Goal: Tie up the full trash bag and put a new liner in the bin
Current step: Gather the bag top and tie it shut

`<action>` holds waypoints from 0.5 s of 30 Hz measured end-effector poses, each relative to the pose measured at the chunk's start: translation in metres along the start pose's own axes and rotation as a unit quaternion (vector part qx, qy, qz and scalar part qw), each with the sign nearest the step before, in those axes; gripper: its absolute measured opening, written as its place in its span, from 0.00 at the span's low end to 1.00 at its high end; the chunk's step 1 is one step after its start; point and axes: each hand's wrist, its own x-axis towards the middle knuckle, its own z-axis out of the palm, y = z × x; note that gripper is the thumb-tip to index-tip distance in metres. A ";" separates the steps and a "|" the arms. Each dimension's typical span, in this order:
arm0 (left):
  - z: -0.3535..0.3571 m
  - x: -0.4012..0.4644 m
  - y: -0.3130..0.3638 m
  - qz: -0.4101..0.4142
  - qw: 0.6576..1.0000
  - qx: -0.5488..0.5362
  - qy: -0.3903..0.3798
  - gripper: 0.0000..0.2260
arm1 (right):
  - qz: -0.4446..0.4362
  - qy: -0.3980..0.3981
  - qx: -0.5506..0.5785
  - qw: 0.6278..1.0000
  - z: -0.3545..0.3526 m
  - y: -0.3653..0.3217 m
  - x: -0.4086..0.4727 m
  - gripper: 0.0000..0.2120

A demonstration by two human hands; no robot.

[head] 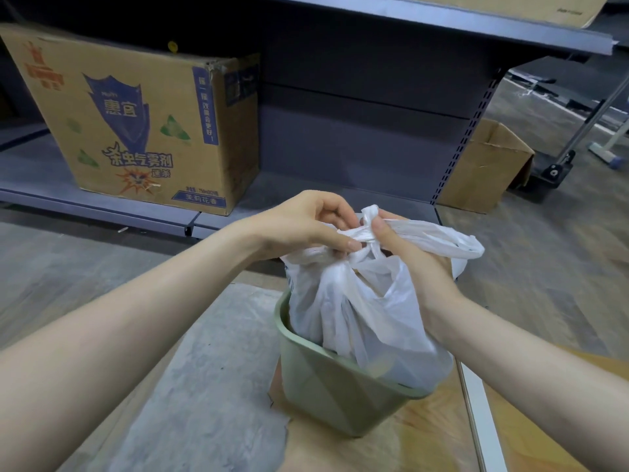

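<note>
Worn floor below grey metal shelving: two hands tied a white trash bag in a bin.

The thin white plastic bag sat inside the pale green plastic bin. Above the bin, the left hand and right hand pinched its twisted handles; it looked soft, light and slippery, best gripped at the knot.

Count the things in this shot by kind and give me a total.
Cardboard boxes: 3 (printed box, plain box, box on the upper shelf)
Plastic bags: 1 (white bag)
Bins: 1 (green bin)
Total: 5
</note>
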 end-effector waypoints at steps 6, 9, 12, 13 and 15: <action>0.004 0.001 -0.013 0.026 0.998 -0.041 0.035 0.02 | -0.088 0.014 0.021 0.996 -0.004 -0.001 0.001 0.10; 0.003 0.000 -0.015 0.018 0.997 -0.060 0.033 0.01 | -0.069 0.052 0.006 0.996 -0.004 0.004 0.002 0.05; 0.001 0.001 -0.012 -0.019 0.997 -0.076 0.014 0.02 | -0.048 0.066 -0.022 0.996 -0.002 0.001 -0.007 0.14; 0.000 0.002 -0.010 -0.037 0.996 -0.079 0.003 0.02 | -0.052 0.058 -0.017 0.997 0.000 -0.001 -0.009 0.16; -0.002 0.003 -0.004 -0.079 0.993 -0.090 -0.021 0.03 | -0.090 0.023 -0.007 0.996 0.001 0.001 -0.007 0.19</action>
